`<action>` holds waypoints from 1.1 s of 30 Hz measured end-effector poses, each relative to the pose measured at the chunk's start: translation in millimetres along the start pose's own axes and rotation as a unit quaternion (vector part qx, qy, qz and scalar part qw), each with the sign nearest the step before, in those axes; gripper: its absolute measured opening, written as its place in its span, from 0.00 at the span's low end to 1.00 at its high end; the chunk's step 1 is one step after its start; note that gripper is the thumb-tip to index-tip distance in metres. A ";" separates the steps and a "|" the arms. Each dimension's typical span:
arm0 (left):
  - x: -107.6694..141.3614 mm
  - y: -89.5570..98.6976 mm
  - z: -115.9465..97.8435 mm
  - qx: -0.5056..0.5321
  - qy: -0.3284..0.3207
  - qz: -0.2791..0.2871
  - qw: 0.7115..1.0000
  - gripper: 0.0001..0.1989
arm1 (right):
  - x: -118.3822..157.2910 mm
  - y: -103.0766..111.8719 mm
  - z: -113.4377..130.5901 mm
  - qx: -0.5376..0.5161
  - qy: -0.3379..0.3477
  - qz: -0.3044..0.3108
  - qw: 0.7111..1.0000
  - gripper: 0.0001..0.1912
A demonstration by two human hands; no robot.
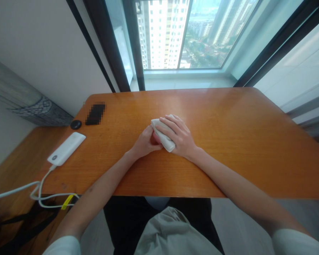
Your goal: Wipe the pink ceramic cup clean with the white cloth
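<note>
A folded white cloth [163,136] is at the middle of the wooden table [228,141]. My right hand [182,138] lies over it from the right, its fingers pressed together along the cloth's top side. From the left, my left hand [146,143] curls around a small pinkish-red object [156,138] that shows beneath the cloth. Most of that object is hidden by the cloth and fingers, so its shape cannot be made out.
To the left lie a white power bank [66,148] with a white cable [41,187], a round black object [76,124] and a blurred dark item [95,114]. A window [186,35] is beyond the table's far edge; a curtain [29,95] hangs at left.
</note>
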State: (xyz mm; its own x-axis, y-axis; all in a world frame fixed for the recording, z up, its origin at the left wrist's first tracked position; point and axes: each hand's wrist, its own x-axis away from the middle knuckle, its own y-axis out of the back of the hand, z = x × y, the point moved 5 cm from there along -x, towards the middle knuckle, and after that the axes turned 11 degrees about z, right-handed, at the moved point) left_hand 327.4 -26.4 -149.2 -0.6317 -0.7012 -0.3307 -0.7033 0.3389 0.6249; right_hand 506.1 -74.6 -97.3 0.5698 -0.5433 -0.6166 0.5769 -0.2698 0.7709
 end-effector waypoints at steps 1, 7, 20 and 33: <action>1.6 1.8 0.6 0.022 0.002 -0.016 1.000 0.37 | -1.6 -1.2 2.9 0.010 0.008 0.011 1.000 0.33; 7.7 5.8 0.9 0.023 0.032 -0.040 0.998 0.22 | -7.6 -4.5 15.7 0.010 0.017 0.048 0.999 0.34; -0.7 6.1 -10.1 -0.003 0.055 -0.069 0.996 0.30 | 3.8 -12.6 -33.5 -0.298 -0.217 -0.083 0.926 0.22; 3.6 17.0 -0.5 -0.029 0.066 -0.094 0.993 0.28 | 28.5 -22.0 -65.8 -0.271 -0.403 -0.169 0.858 0.20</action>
State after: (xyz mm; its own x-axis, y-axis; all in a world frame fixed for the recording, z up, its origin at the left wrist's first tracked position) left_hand 313.3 -23.5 -139.4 -0.4405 -0.8262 -0.3512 -0.7818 0.1607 0.6025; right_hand 548.3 -31.9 -142.3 -0.1472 -0.9387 -0.3118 0.9414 -0.2297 0.2471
